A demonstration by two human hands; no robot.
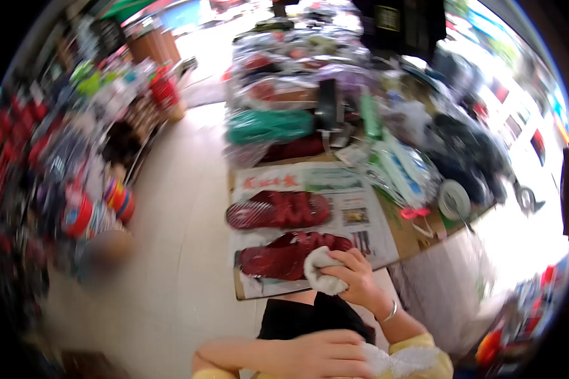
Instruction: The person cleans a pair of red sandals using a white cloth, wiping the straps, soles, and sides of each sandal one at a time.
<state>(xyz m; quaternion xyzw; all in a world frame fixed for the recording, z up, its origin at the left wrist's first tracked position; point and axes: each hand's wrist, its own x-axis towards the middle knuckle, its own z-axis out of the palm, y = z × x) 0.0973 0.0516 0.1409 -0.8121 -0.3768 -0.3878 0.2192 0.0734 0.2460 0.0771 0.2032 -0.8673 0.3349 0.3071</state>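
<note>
Beneath right fingers (344, 273), partly hidden cloth (317, 270).

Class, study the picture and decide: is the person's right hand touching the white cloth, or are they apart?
Touching. The head view shows it: the right hand has its fingers curled over the white cloth, pressed against it.

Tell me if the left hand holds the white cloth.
No, the right hand holds the white cloth; the left hand rests apart from it.
</note>
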